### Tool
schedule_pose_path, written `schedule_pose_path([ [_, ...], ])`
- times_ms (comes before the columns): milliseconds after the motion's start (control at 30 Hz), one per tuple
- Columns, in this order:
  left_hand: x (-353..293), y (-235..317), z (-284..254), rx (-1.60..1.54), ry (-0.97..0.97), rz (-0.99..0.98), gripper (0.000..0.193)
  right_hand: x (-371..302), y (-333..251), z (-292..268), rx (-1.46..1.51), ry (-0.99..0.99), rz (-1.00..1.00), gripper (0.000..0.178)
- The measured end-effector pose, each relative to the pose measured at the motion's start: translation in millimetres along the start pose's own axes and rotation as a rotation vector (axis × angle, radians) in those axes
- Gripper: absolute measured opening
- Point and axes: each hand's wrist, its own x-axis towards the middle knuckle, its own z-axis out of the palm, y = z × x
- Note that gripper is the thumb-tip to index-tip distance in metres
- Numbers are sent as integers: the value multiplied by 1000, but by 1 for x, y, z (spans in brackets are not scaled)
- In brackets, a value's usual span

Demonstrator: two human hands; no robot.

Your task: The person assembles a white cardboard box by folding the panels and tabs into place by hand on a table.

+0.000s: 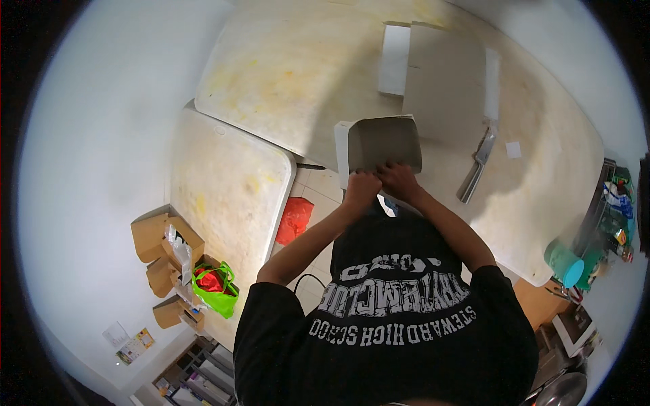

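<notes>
far left there's a couple of papers [135, 345] stuck on the white wall, then some opened brown cardboard boxes [150, 238] bunched up along the edge of the left table [223, 172]. a bright green bag [220, 298] sits right beside them with something red showing inside, and there's a grey shelf unit [203, 382] down below. next over, a crumpled red plastic bag [294, 220] is on the tiled floor.

ok, middle bit: the left hand [363, 187] is clenched on the near edge of an open carton [384, 139], toward its left corner, fingers bunched up tight. carton is grey inside with a white wall on its left, and it's at the near edge of the big table [271, 81], right in front of the person's black shirt [393, 358]. the right hand [398, 181] is just beside the left one, fingers curled onto that same near edge, so both are grasping the carton.

beyond it to the right lies a big grey card piece [443, 74] with white panels down both sides. a shiny knife-looking tool [477, 166] lies by its lower right corner, then a little white square [513, 150], and a teal cup [562, 260] at the far right edge.
</notes>
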Motion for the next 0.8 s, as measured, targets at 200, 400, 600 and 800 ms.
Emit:
schedule_pose_path([
  [200, -8, 6, 5, -20, 53, -60, 10, 3, -3, 2, -11, 247, -35, 17],
  [400, -15, 16, -16, -92, 45, -92, 12, -3, -5, 10, 20, 163, 3, 24],
  [600, -16, -1, -99, -429, 408, 123, 23, 4, -8, 6, 70, 171, 56, 26],
  [800, 19, -56, -103, -628, 870, -451, 52, 0, -5, 1, -25, 108, 24, 23],
])
